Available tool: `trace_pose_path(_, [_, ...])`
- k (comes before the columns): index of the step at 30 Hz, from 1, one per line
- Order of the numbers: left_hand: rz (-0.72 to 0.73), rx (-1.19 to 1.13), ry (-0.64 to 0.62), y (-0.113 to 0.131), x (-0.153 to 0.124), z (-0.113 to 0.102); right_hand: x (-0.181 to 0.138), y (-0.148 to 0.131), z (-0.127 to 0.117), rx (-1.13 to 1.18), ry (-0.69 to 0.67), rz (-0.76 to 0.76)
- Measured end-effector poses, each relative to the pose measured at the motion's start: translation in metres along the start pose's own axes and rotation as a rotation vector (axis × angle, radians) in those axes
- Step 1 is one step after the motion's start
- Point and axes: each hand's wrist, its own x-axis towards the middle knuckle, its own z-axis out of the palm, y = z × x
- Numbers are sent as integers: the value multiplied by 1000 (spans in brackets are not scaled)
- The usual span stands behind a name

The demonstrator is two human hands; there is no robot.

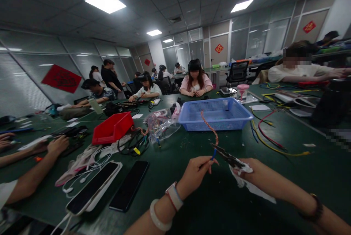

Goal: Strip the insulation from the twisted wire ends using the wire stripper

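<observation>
My left hand (195, 173) pinches a short blue wire (213, 154) over the green table. A long twisted copper-coloured strand (211, 129) rises from the wire's upper part, its far end in front of the blue basket. In my right hand (259, 173) is a dark plier-like tool (229, 158), its jaws at the place where the blue meets the copper colour. Whether the jaws grip the wire I cannot tell. Crumpled white tissue (244, 171) is bunched around the tool's handles under my fingers.
Beyond my hands stands a blue plastic basket (216, 126). A red bin (109, 131), a clear bag (164, 127) and two phones (128, 187) (93, 187) lie to the left. Yellow and red cables (270, 138) spread rightward. A co-worker's arms (33, 176) rest at far left; others sit around.
</observation>
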Motion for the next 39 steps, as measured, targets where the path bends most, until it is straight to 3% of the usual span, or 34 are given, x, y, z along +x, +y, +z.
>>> trace_pose_path(5, [17,10,-6,1,0,-2,-2,-3,3,116,-75,-20])
trace_pose_path(10, [44,53,-24,0,-1,-3,-4,-3,6,285,-156,73])
trace_pose_path(21, [80,115,-15,-4,-1,-6,-3,1,22,963,-314,280])
trace_pose_path(28, [-21,71,43,-4,2,-5,1,-2,28,1096,-278,318])
trace_pose_path(39, [-79,12,90,-5,2,0,2,-2,35,1041,-399,245])
